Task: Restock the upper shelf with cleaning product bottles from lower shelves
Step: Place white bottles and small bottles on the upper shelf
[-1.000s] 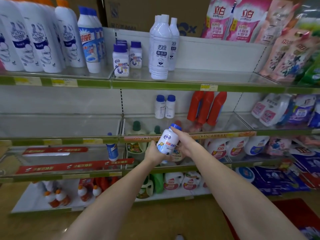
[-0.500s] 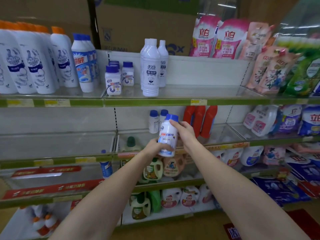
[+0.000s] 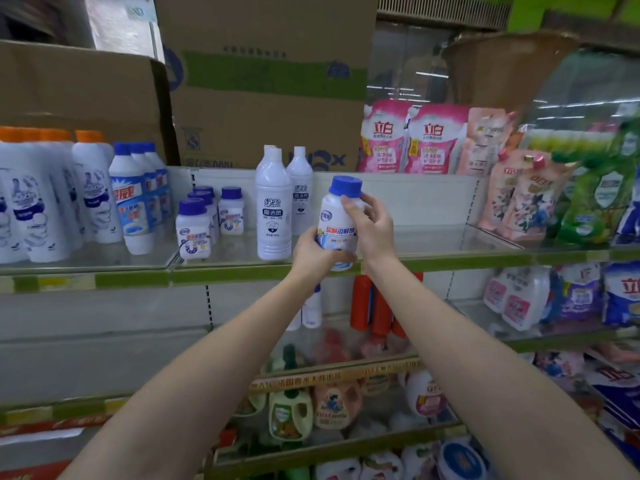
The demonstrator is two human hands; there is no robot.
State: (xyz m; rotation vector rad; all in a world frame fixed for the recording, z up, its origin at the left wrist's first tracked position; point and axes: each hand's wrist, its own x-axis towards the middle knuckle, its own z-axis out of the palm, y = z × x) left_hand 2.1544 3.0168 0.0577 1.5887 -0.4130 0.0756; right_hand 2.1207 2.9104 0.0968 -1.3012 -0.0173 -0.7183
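**A:** While both hands are up at shelf height, what exactly are they holding?

**B:** One small white bottle (image 3: 338, 227) with a blue screw cap. The left hand (image 3: 313, 252) wraps its lower body, fingers curled round the base. The right hand (image 3: 370, 226) grips the shoulder just under the cap, fingertips on the white plastic. Both hold firmly.

**A:** Where is the bottle?

**B:** In the air, upright, at the front edge of the upper shelf (image 3: 433, 263), just right of two tall white bottles (image 3: 273, 209). It is not yet resting on the glass.

**A:** What could go wrong?

**B:** I judge two risks. The tall bottles stand close on the left; a sideways nudge from the left hand's knuckles could topple them. And set too near the green lip, the bottle could tip forward off the shelf.

**A:** How does it look?

**B:** Squat, rounded, glossy white plastic. A label with red-orange characters on a blue and white band faces the camera. Matching blue-capped bottles (image 3: 194, 225) stand further left on the same shelf.
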